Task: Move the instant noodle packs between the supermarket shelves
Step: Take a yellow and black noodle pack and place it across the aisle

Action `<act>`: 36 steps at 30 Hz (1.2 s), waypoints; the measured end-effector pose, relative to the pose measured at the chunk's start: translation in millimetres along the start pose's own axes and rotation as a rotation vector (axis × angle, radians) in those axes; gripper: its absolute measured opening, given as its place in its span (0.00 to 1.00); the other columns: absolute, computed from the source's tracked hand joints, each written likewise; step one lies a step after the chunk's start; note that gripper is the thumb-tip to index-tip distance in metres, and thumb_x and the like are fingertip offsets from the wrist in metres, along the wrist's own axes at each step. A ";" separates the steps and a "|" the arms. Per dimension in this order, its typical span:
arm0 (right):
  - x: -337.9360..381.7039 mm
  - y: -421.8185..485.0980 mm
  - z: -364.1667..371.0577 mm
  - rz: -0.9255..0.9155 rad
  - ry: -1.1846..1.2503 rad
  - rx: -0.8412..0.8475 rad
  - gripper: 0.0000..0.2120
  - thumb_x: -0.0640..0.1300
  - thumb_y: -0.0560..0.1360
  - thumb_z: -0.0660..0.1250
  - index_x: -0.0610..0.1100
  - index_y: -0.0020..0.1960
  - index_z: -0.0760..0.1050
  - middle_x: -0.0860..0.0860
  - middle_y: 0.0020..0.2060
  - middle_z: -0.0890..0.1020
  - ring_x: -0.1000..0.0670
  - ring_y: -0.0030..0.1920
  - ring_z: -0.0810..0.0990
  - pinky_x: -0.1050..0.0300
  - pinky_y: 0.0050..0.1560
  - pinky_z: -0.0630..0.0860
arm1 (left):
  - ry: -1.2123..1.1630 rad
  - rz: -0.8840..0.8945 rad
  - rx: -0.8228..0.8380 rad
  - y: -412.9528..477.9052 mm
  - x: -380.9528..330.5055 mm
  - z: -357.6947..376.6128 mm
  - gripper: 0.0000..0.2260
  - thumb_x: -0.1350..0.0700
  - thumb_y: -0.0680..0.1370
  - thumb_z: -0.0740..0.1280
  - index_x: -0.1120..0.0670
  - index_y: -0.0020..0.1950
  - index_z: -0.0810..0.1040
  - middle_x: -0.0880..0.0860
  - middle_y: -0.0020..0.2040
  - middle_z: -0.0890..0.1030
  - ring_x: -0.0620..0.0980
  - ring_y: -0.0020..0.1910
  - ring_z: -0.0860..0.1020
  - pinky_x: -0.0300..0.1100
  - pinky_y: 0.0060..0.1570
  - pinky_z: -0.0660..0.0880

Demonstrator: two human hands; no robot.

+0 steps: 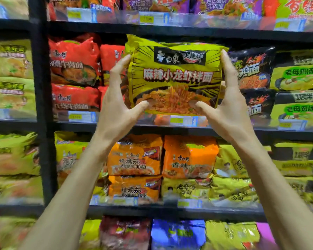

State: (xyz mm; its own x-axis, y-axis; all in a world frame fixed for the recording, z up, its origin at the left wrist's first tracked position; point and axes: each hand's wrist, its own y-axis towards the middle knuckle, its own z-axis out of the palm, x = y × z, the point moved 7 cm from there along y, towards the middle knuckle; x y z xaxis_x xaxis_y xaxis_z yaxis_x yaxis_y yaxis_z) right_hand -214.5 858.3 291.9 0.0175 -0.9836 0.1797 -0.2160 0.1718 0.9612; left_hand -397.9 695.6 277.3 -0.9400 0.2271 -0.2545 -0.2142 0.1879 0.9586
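Two bare forearms come up from the bottom edge, with no sleeve, watch, bracelet or glove on them. The left hand [114, 112] and the right hand [231, 112] have no rings on the fingers. The fingers are long and slim, with short, plain nails. Tendons show below the knuckles.

A: What's behind the yellow pack [175, 76]?
B: Hidden. It covers that shelf slot, and the fingers [122, 64] of both hands go behind its sides.
A: The price tags [183, 121]?
B: Too blurred to read.
A: The edges?
B: Both arms are cut off at the bottom; the top row [172, 4] and bottom row [177, 235] of packs are cropped, their print smeared.
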 end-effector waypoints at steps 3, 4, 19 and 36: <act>18.6 -33.3 8.4 0.051 0.018 0.052 0.50 0.45 0.71 0.77 0.49 0.82 0.48 0.59 0.79 0.56 0.66 0.73 0.55 0.82 0.65 0.51 | -0.008 -0.076 0.014 -36.9 -0.4 -20.7 0.40 0.58 0.74 0.76 0.50 0.81 0.59 0.43 0.79 0.63 0.42 0.78 0.62 0.46 0.79 0.59; 24.3 -47.4 12.4 0.069 0.028 0.089 0.51 0.46 0.71 0.77 0.50 0.82 0.48 0.59 0.79 0.55 0.67 0.73 0.54 0.81 0.66 0.51 | -0.010 -0.097 0.025 -53.3 -0.1 -27.1 0.40 0.59 0.74 0.76 0.51 0.81 0.59 0.44 0.79 0.64 0.43 0.78 0.62 0.47 0.78 0.60; 117.8 -240.4 15.8 0.325 0.312 0.410 0.49 0.53 0.68 0.77 0.69 0.77 0.49 0.68 0.75 0.63 0.55 0.74 0.67 0.46 0.70 0.70 | 0.145 -0.457 0.118 -259.6 -74.6 -145.1 0.41 0.46 0.72 0.74 0.37 0.80 0.57 0.28 0.76 0.62 0.32 0.75 0.63 0.36 0.74 0.65; 267.7 -320.6 73.1 0.365 0.594 0.634 0.49 0.53 0.68 0.77 0.71 0.76 0.48 0.79 0.70 0.59 0.60 0.72 0.66 0.57 0.67 0.67 | 0.339 -0.694 0.015 -362.8 -131.1 -317.5 0.40 0.50 0.74 0.76 0.37 0.80 0.58 0.45 0.75 0.71 0.47 0.73 0.72 0.55 0.68 0.75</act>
State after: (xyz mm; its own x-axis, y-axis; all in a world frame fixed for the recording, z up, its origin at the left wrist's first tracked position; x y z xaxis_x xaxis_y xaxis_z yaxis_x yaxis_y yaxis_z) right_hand -211.9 535.9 16.5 0.3009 -0.6552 0.6930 -0.7945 0.2296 0.5621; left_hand -281.3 294.3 3.5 -0.6224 -0.2521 -0.7410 -0.7827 0.1935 0.5916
